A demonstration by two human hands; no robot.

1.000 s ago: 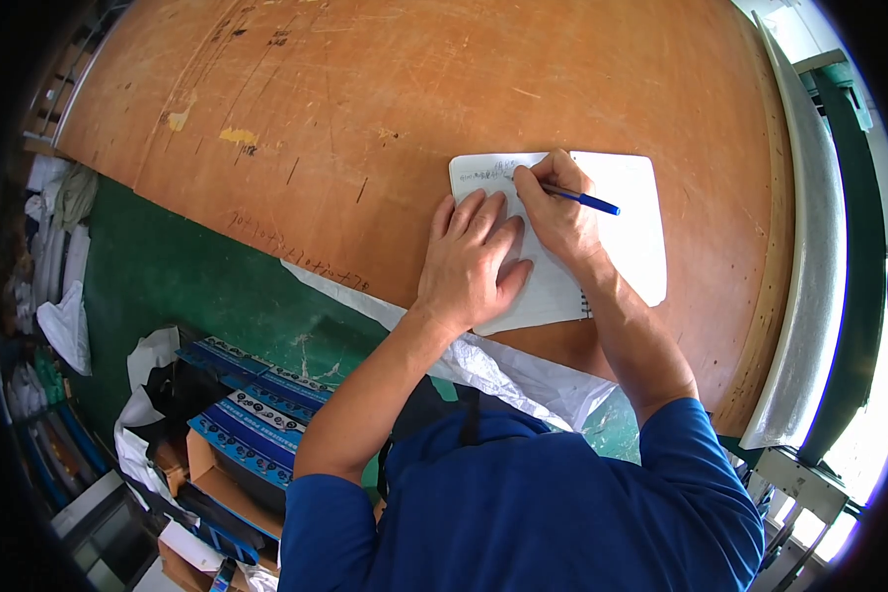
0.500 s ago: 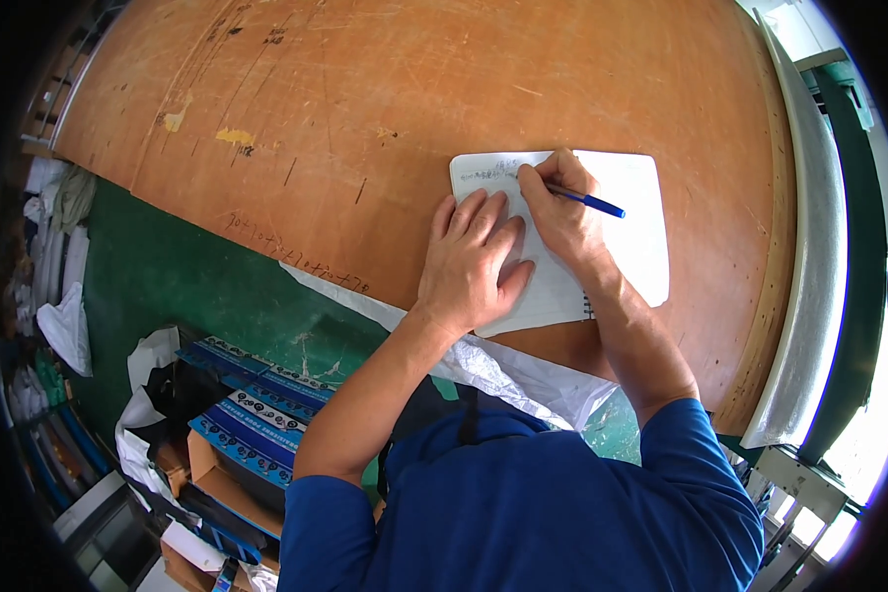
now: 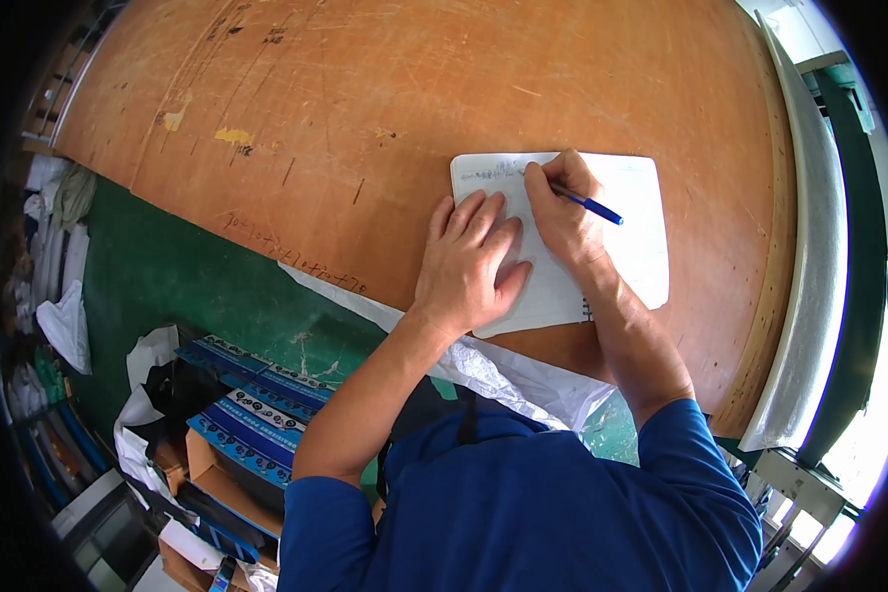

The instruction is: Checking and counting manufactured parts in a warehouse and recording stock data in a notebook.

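An open spiral-bound notebook [image 3: 629, 247] with white pages lies near the table's front edge, with a few lines of handwriting at the top of its left page. My right hand [image 3: 568, 212] pinches a blue pen [image 3: 600, 210], its capped end pointing right and its tip at the written line, partly hidden by the fingers. Flat on the left page rests my left hand [image 3: 472, 261], fingers spread and holding nothing. The notebook's binding is mostly covered by my right hand and forearm.
The wide wooden table [image 3: 365, 89] bears scratches and pen marks. Crumpled white sheeting [image 3: 488, 370] hangs at its front edge. Blue printed boxes [image 3: 252, 419] stand on the green floor [image 3: 197, 266] at lower left. A silvery roll [image 3: 809, 247] runs along the right.
My right hand has shifted slightly to the right along the written line, and a little more writing shows. My left hand stays almost in place.
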